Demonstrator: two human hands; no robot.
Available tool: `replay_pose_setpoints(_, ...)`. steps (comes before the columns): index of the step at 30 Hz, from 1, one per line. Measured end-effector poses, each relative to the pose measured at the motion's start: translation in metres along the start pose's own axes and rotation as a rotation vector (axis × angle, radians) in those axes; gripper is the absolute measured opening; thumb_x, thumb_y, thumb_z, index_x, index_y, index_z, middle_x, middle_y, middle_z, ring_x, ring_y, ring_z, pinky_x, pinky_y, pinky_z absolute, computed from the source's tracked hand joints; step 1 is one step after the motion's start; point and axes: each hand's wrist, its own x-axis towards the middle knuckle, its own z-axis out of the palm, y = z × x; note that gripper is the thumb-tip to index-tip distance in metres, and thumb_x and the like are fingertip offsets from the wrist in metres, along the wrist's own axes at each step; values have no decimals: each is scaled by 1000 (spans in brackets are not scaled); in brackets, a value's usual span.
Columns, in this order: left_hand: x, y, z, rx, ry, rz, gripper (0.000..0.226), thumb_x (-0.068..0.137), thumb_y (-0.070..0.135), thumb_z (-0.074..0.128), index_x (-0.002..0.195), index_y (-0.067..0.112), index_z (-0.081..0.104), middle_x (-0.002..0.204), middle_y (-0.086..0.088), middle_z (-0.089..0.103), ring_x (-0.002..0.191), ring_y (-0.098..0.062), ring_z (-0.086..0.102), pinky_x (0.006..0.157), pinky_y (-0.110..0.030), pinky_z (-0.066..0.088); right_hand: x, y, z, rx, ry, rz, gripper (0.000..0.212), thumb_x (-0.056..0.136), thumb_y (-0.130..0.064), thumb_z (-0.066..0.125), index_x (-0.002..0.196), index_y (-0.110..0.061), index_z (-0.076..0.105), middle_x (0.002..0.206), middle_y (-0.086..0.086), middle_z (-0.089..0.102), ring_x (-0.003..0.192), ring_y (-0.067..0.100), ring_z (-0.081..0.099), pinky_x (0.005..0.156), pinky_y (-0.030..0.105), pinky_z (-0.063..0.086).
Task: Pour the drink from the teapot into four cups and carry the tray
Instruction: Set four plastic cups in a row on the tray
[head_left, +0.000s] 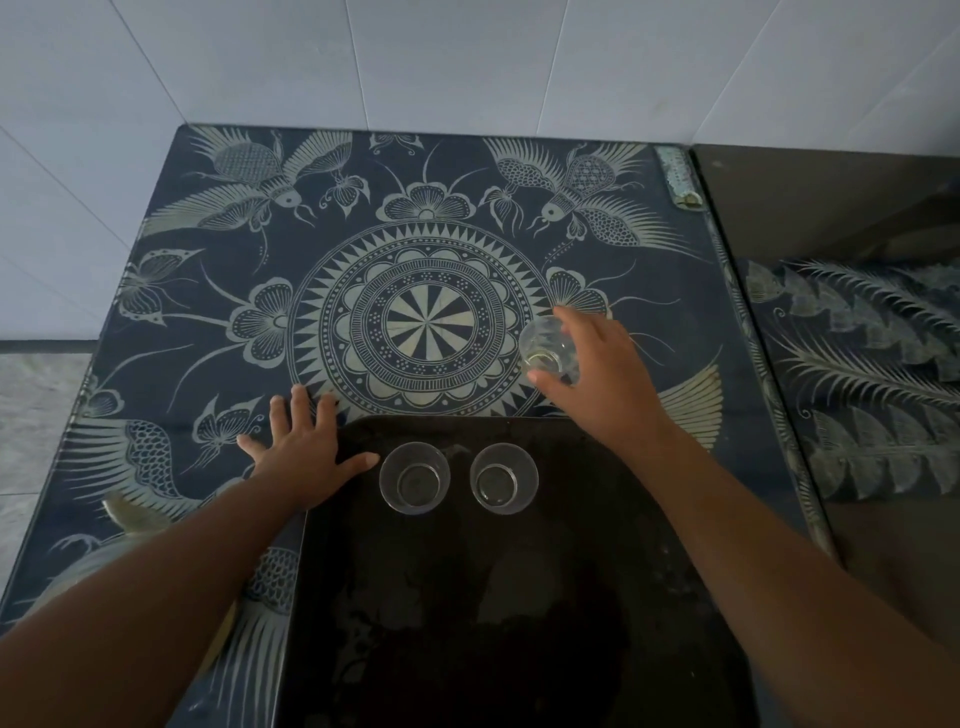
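Observation:
A dark tray (467, 597) lies on the near part of the patterned table. Two clear glass cups stand upright side by side near its far edge: one on the left (414, 478), one on the right (503, 478). My right hand (602, 364) is shut on a third clear glass cup (548, 351), held tilted just beyond the tray's far right corner. My left hand (306, 452) lies flat with fingers spread on the tray's far left corner and the table. No teapot is in view.
The table (208, 312) has a dark blue top with pale bird, flower and mandala patterns under glass. White tiled walls (467, 62) stand behind and to the left. A dark glossy surface (857, 218) adjoins on the right.

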Motion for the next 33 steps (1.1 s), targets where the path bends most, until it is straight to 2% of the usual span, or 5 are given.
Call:
replay_pose_setpoints(4,0,0,0,-10,8,1,111,86,79,51,165,19,1,173,-16,-16,159,-42,-14,116,-82,11,-35,0,-9,95,-43,34,76,87,-43,69,150,-19,34,139,-1,47,124,13,46,94,27,39)
replay_pose_setpoints(13,0,0,1,4,25,-4,110,85,79,51,164,19,3,173,-15,-14,159,-42,-12,116,-81,12,-100,24,8,169,-64,155,88,83,-40,75,154,-20,27,136,-7,44,123,5,47,101,23,42)
replay_pose_setpoints(20,1,-2,3,-6,47,0,111,84,78,55,163,19,6,173,-15,-11,159,-42,-9,115,-82,13,-133,31,23,180,-91,140,82,83,-37,76,150,-16,34,134,-7,44,123,4,48,101,23,45)
replay_pose_setpoints(26,1,-2,3,-14,53,0,111,83,78,56,163,19,7,173,-15,-11,159,-42,-9,114,-83,13,-139,28,28,184,-77,137,85,83,-36,76,151,-15,31,136,-6,43,126,4,46,97,12,34)
replay_pose_setpoints(33,0,-1,2,-12,57,-1,110,83,77,57,163,19,7,173,-15,-10,159,-42,-8,114,-83,13,-140,25,23,153,-42,98,89,82,-44,74,153,-16,28,135,-5,41,126,5,39,102,15,32)
